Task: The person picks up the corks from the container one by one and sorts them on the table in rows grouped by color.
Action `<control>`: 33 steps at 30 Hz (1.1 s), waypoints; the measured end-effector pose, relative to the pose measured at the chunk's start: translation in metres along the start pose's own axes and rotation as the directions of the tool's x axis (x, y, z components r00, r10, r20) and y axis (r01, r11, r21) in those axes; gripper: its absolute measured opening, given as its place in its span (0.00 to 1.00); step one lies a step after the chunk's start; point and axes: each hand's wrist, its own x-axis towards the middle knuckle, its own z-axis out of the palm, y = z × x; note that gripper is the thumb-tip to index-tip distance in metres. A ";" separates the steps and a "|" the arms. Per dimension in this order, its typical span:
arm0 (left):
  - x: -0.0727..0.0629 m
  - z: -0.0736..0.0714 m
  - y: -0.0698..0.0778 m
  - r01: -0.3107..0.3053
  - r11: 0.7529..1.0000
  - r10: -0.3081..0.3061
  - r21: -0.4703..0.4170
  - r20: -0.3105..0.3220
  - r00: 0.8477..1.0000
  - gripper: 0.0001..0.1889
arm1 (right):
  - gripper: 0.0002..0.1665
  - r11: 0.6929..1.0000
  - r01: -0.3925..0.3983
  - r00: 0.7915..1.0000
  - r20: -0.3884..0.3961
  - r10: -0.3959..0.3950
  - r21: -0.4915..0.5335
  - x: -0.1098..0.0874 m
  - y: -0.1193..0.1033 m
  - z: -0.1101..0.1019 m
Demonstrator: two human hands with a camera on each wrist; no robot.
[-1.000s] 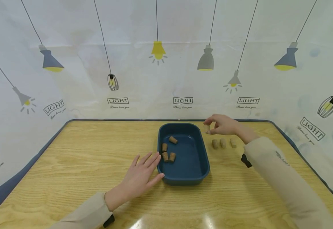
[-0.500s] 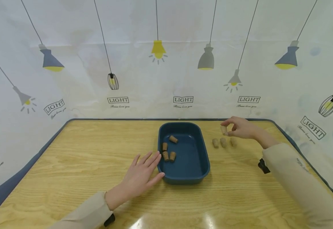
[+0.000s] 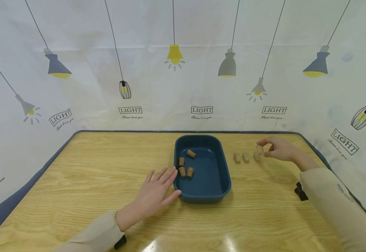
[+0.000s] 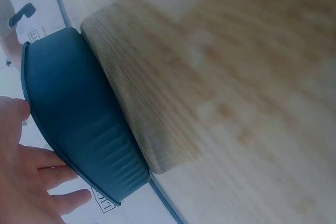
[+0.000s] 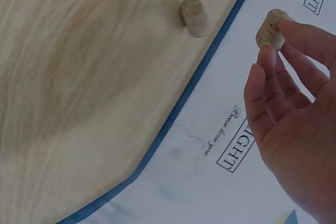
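Between thumb and fingertips my right hand (image 3: 279,148) pinches a cork (image 5: 271,29), raised above the table at the right. Below and left of that hand, a row of pale corks stands on the wood: a left cork (image 3: 237,158), a middle cork (image 3: 245,157) and a right cork (image 3: 257,156), which the held one partly overlaps in the head view. My left hand (image 3: 153,192) lies with spread, straight fingers against the left rim of a deep blue tub (image 3: 203,199). Inside the tub, several darker corks (image 3: 190,172) are gathered toward its left side.
The wooden table (image 3: 85,182) has a dark blue edge (image 3: 132,131) at the back. Behind it hangs a white backdrop (image 3: 157,87) printed with lamps. A black strap piece (image 3: 301,191) shows at the right sleeve.
My right hand has carried the cork rightward from beside the tub's far right corner, past the row, and slightly lower. The left hand and the tub stay put.
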 end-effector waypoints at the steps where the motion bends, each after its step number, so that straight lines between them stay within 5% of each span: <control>1: 0.000 0.000 0.000 0.001 1.000 -0.001 -0.002 0.002 1.000 0.33 | 0.25 1.000 -0.008 1.000 0.000 0.008 -0.002 -0.001 0.002 0.001; 18: -0.001 0.000 0.000 0.001 1.000 -0.001 -0.008 0.005 1.000 0.33 | 0.24 0.998 -0.063 0.996 -0.069 0.064 0.024 -0.010 0.049 0.035; 33: -0.001 0.001 0.000 -0.010 1.000 0.010 -0.006 -0.019 1.000 0.33 | 0.25 0.987 -0.155 0.981 -0.108 0.160 0.053 -0.013 0.053 0.039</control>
